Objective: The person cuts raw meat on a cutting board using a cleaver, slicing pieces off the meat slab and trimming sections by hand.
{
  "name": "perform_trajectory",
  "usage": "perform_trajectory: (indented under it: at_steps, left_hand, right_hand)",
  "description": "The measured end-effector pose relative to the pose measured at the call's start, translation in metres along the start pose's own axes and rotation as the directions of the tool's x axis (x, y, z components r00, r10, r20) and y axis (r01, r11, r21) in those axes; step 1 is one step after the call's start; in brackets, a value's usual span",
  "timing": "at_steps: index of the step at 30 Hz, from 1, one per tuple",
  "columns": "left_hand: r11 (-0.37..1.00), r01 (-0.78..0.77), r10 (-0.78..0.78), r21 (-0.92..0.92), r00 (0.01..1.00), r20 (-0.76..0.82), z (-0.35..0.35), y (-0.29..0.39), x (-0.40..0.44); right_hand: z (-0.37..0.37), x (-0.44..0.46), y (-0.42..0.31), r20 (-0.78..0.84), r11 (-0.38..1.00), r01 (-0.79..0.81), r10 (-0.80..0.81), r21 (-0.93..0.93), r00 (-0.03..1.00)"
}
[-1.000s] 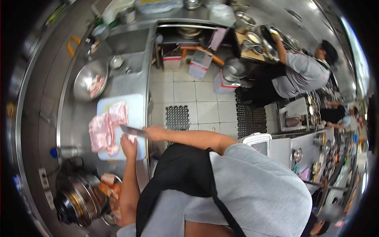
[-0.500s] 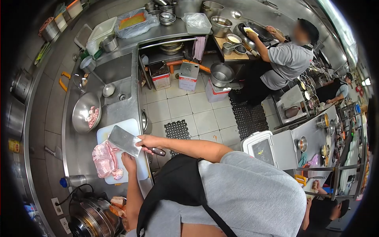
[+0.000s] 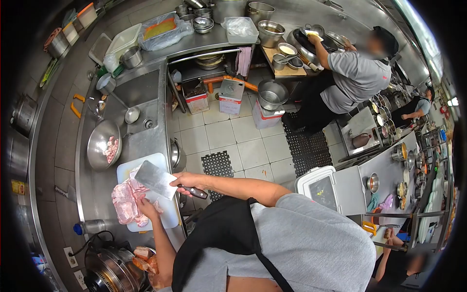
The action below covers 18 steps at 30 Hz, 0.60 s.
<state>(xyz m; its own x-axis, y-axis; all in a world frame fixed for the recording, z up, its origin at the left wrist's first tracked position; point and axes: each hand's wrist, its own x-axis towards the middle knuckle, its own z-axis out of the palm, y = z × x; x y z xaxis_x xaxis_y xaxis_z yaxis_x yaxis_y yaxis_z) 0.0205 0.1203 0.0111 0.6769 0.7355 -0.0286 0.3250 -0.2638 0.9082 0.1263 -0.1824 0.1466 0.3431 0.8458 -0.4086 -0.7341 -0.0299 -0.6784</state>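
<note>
My right hand (image 3: pixel 184 182) is closed round the dark handle of a cleaver (image 3: pixel 154 179). The cleaver's broad blade lies over the far part of a white cutting board (image 3: pixel 168 214), hiding some of the meat's edge. A large slab of raw pink meat (image 3: pixel 125 208) rests on the board and overhangs its wall-side edge. My left hand (image 3: pixel 148 208) has its fingers curled on the near side of the meat, a little below the blade. Beyond the board, a steel bowl (image 3: pixel 98 146) holds small chunks of cut meat (image 3: pixel 112 149).
A sink (image 3: pixel 141 92) with a ladle (image 3: pixel 132 115) adjoins the counter. Nearer me are a blue-capped bottle (image 3: pixel 90 227), a round metal appliance (image 3: pixel 114 270) and more meat pieces (image 3: pixel 145 260). A co-worker (image 3: pixel 357 73) stands at the stove; other people are at the right.
My left hand has moved forward onto the meat, from the board beside it. The cleaver has shifted slightly right and nearer me, still in my right hand.
</note>
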Motion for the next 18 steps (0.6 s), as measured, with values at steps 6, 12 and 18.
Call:
perform_trajectory:
  at_steps: [6, 12, 18]
  left_hand:
    - [0.503, 0.542, -0.351, -0.673, 0.840, 0.414, -0.011, 0.012, 0.006]
    - [0.218, 0.664, -0.277, -0.715, 0.745, 0.607, -0.037, -0.007, 0.018]
    - [0.268, 0.669, -0.376, -0.694, 0.735, 0.563, -0.046, -0.022, 0.027]
  right_hand:
    - [0.006, 0.039, 0.028, 0.066, 0.988, -0.061, 0.071, -0.142, 0.995]
    - [0.010, 0.052, 0.049, 0.037, 0.982, -0.102, 0.109, -0.158, 0.993]
    - [-0.006, 0.046, 0.071, 0.045, 0.999, -0.045, 0.044, 0.007, 0.998]
